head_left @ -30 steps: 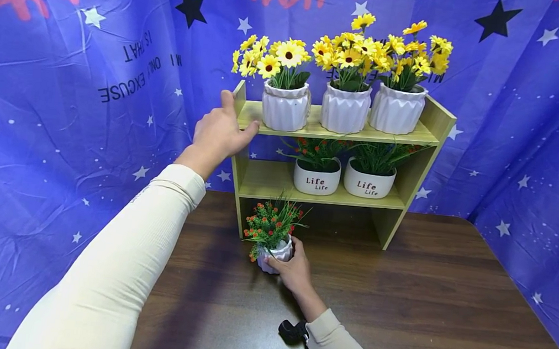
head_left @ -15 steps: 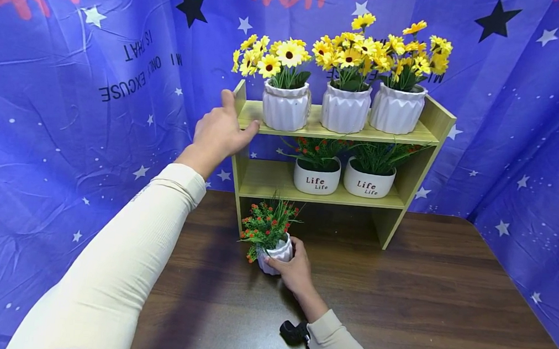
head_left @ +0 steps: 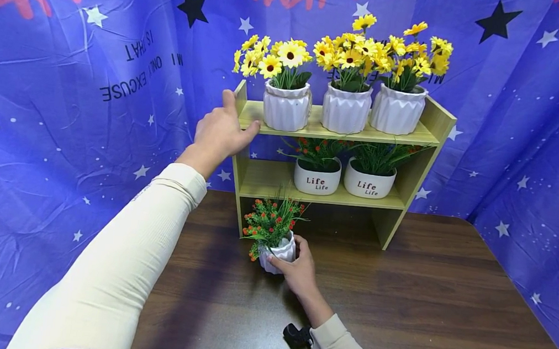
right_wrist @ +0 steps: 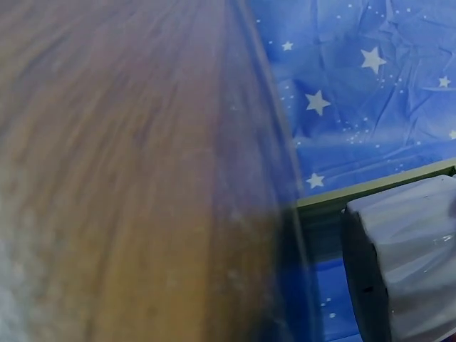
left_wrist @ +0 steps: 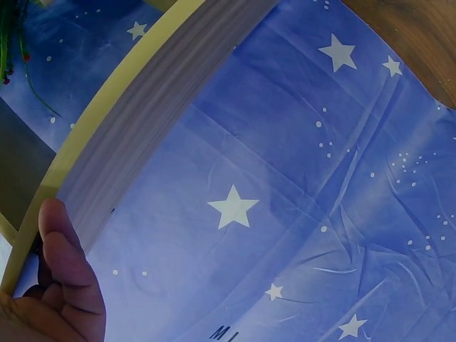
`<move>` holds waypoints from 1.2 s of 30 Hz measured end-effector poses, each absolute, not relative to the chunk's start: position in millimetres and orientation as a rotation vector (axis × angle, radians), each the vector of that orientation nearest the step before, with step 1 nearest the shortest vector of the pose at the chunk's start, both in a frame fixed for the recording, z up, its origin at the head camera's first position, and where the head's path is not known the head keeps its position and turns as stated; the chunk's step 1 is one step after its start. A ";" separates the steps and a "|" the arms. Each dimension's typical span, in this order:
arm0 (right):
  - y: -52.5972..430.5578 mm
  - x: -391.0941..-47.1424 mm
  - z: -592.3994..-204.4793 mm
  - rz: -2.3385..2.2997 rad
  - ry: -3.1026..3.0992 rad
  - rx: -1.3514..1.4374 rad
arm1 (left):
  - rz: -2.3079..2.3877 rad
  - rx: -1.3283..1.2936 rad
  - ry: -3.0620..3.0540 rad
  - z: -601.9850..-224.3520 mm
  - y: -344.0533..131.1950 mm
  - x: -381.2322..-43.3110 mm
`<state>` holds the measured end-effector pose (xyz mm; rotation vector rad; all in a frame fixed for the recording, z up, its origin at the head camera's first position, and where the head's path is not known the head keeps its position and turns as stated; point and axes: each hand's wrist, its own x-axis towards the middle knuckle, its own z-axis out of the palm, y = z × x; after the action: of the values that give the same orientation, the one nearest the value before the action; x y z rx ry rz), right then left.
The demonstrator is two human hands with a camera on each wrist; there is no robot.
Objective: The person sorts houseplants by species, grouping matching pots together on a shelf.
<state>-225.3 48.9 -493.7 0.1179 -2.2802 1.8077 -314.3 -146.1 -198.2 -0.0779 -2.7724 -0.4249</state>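
Observation:
A wooden shelf (head_left: pixel 317 197) stands on the table. My left hand (head_left: pixel 220 130) holds its left side panel near the top; in the left wrist view, curled fingers (left_wrist: pixel 68 271) lie against the panel's outer face. In front of the shelf's lower left, my right hand (head_left: pixel 298 267) grips a white ribbed flowerpot (head_left: pixel 276 256) from the right, thumb on the near side. Red-flowered greenery (head_left: pixel 270 223) grows from it, leaning left. At the right wrist view's edge, the flowerpot (right_wrist: pixel 420 249) shows its dark base. Whether it touches the table cannot be told.
On the top shelf stand three white pots with yellow flowers (head_left: pixel 349 58). Two white oval planters marked "Life" (head_left: pixel 316 180) sit on the middle shelf, towards the right. A starry blue cloth (head_left: pixel 88 141) hangs behind the brown table (head_left: pixel 428 298).
The potted red flowers swing slightly left, then back right and a little up, with my right hand. My left hand keeps its place on the shelf.

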 end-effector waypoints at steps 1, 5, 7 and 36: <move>49.0 -224.4 -491.7 1.803 -2.277 0.125 | -0.425 -0.079 -2.773 -198.3 -146.1 -314.2; 49.5 -221.0 -480.4 1.811 -2.243 0.148 | -0.428 -0.081 -2.775 -198.4 -146.3 -314.4; 49.6 -219.8 -473.4 1.815 -2.216 0.171 | -0.431 -0.081 -2.777 -198.5 -146.3 -314.6; 36.9 -269.0 -372.6 1.819 -2.127 0.263 | -0.433 -0.080 -2.765 -199.9 -145.6 -315.5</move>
<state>-269.0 36.9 -372.6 0.2633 -2.1270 1.8191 -315.5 -145.6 -199.9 -0.0798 -2.7647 -0.4328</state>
